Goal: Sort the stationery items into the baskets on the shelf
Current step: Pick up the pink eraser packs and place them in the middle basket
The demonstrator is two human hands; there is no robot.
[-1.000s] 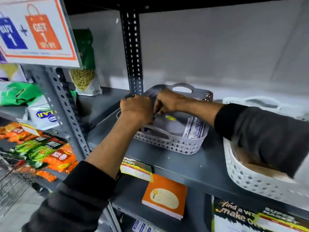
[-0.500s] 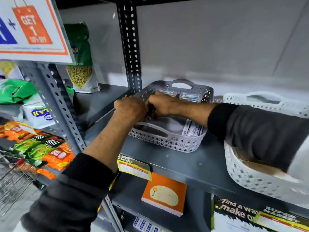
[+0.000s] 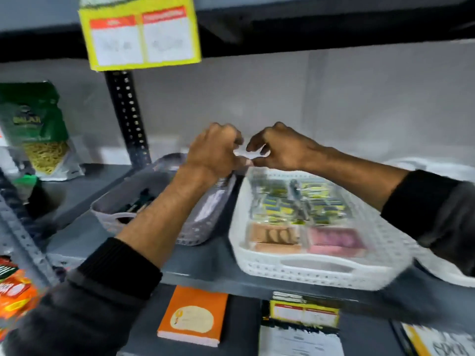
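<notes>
My left hand [image 3: 213, 150] is closed above the far end of the grey basket [image 3: 154, 173], and a small pale item [image 3: 245, 160], blurred, pokes out of its fingers. My right hand [image 3: 281, 147] hovers beside it over the back rim of the white basket [image 3: 308, 269], with its fingers curled apart and their tips almost touching the pale item. Dark pens [image 3: 136, 204] and a white packet [image 3: 213, 204] lie in the grey basket. The white basket holds several yellow-and-blue packs [image 3: 282, 204], a brown box [image 3: 275, 236] and a pink box [image 3: 334, 240].
A second white basket [image 3: 452, 276] shows at the right edge. An orange notebook [image 3: 192, 317] lies on the shelf below. A perforated post [image 3: 128, 116] rises behind the grey basket, a green noodle bag [image 3: 36, 129] stands to its left, and a yellow price tag [image 3: 141, 32] hangs overhead.
Both hands have come up out of the grey basket and now meet above the gap between the two baskets. The view has swung right, so the white basket's contents show.
</notes>
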